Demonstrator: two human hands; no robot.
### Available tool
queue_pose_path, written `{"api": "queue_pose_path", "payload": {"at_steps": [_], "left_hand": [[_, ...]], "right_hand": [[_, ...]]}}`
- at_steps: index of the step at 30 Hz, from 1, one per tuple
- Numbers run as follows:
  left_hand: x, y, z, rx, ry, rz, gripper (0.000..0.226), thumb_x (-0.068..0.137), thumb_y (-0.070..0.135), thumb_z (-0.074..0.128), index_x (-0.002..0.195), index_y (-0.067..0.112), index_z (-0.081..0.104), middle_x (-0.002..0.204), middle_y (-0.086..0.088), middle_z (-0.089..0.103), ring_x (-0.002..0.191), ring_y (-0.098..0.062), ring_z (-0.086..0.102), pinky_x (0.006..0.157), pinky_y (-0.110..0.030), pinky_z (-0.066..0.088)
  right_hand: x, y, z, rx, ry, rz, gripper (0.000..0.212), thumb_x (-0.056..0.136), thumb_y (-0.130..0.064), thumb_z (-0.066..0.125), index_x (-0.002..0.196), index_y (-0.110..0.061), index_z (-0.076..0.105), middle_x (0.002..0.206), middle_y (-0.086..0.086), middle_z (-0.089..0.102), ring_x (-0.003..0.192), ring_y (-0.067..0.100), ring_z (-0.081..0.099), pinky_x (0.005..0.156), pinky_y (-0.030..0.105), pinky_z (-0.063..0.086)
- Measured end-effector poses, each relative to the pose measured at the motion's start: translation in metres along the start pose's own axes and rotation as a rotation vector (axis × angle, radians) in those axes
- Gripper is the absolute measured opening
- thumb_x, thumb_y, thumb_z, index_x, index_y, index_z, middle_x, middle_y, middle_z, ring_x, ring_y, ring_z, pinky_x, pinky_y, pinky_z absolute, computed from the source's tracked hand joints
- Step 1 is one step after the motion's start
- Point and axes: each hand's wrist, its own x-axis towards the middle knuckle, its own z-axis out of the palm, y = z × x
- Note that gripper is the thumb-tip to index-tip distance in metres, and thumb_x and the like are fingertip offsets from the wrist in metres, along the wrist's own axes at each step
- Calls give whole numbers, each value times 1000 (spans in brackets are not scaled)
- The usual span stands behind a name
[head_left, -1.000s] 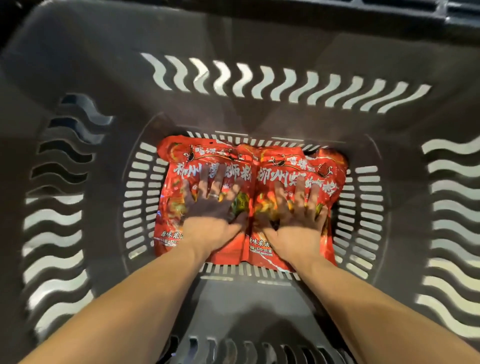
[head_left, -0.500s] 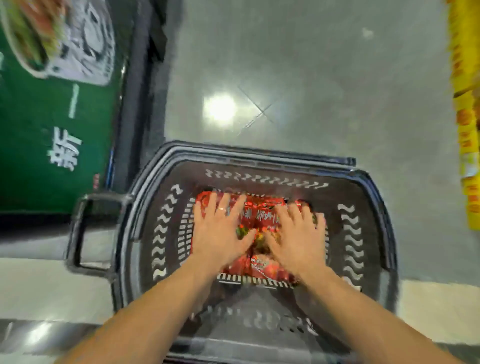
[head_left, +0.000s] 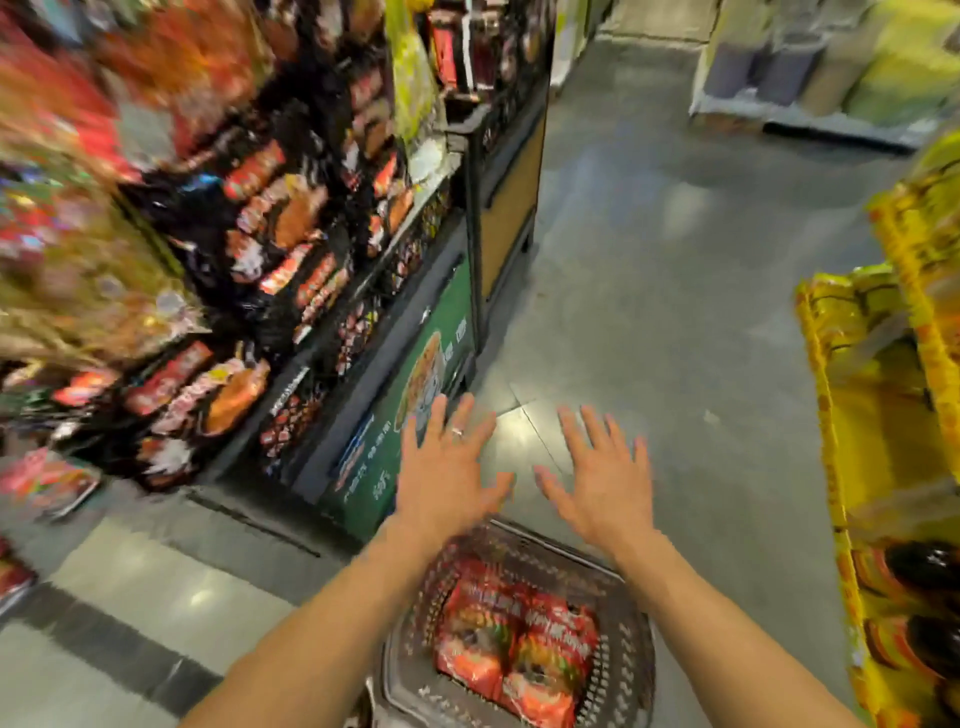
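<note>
Two red noodle packets (head_left: 511, 642) lie side by side on the bottom of a dark grey slotted shopping basket (head_left: 631, 670) on the floor below me. My left hand (head_left: 447, 470), with a ring on one finger, hovers above the basket's far rim, fingers spread and straight, holding nothing. My right hand (head_left: 605, 480) floats beside it at the same height, also spread and empty. Both hands are well clear of the packets.
A shelf unit (head_left: 270, 249) packed with red and black snack packets runs along the left, with a green poster panel (head_left: 410, 405) at its base. Yellow stacked goods (head_left: 883, 426) stand at the right. Grey floor (head_left: 649, 286) stretches ahead down the aisle.
Both hands have lifted off the red packets and out of the basket. The view has swung up from the basket to the aisle and shelves.
</note>
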Motion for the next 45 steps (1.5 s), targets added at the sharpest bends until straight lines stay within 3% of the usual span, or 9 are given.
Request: {"api": "queue_pose_path", "payload": {"at_steps": [5, 10, 15, 18, 22, 26, 31, 37, 45], "left_hand": [[-45, -31, -138, 28, 162, -159, 83, 86, 73, 33, 158, 35, 18, 169, 1, 8, 155, -29, -1, 121, -56, 0], [-109, -76, -216, 57, 318, -302, 89, 77, 75, 22, 154, 32, 37, 164, -4, 26, 152, -34, 19, 117, -62, 14], [-193, -135, -256, 86, 379, -447, 91, 78, 79, 16, 158, 36, 22, 168, 1, 14, 155, -29, 6, 120, -58, 6], [-251, -182, -269, 84, 410, -529, 95, 72, 78, 8, 157, 37, 20, 167, 3, 15, 155, -27, 4, 121, -59, 6], [-338, -249, -272, 85, 402, -646, 83, 85, 77, 27, 158, 38, 19, 168, 3, 13, 155, -26, 4, 121, -57, 4], [-425, -309, -268, 81, 398, -772, 81, 87, 74, 29, 158, 38, 18, 168, 3, 11, 155, -25, 2, 121, -56, 1], [-523, -360, -269, 72, 396, -951, 74, 94, 69, 36, 158, 39, 15, 168, 6, 8, 155, -25, 1, 123, -55, 4], [-608, -403, -258, 43, 377, -1125, 75, 93, 73, 30, 158, 40, 10, 169, 4, 3, 155, -25, -1, 122, -54, 2], [-684, -471, -227, 30, 312, -1321, 95, 72, 77, -2, 159, 38, 9, 168, 2, 11, 155, -26, 5, 122, -55, 3]], "right_hand": [[-10, -81, -119, 64, 139, -159, 87, 81, -72, 24, 157, -31, 19, 164, 3, 21, 149, 31, 22, 116, 58, 18], [-32, -169, -199, 34, 216, -390, 94, 76, -76, 10, 157, -31, 19, 165, 0, 18, 151, 30, 15, 117, 57, 15], [-73, -265, -226, 1, 290, -567, 82, 84, -69, 37, 154, -27, 32, 160, 5, 31, 147, 34, 28, 113, 60, 25], [-103, -324, -221, -31, 279, -651, 81, 88, -71, 37, 156, -29, 25, 163, 4, 24, 149, 33, 22, 115, 58, 21], [-142, -411, -203, -48, 250, -771, 83, 86, -72, 28, 157, -32, 17, 166, 4, 16, 152, 32, 12, 117, 58, 17], [-185, -501, -184, -37, 162, -894, 81, 93, -68, 38, 158, -35, 2, 167, 2, 2, 153, 30, -1, 120, 55, 7], [-240, -592, -161, 20, 137, -1015, 80, 94, -65, 41, 158, -33, 5, 167, 0, 3, 153, 28, 1, 120, 52, 7], [-285, -675, -134, 36, 73, -1160, 79, 94, -61, 47, 158, -33, 9, 167, -1, 8, 153, 28, 5, 120, 53, 9], [-312, -796, -73, 6, -12, -1306, 79, 91, -62, 51, 157, -33, 17, 166, -1, 15, 152, 29, 10, 119, 56, 16]]}}
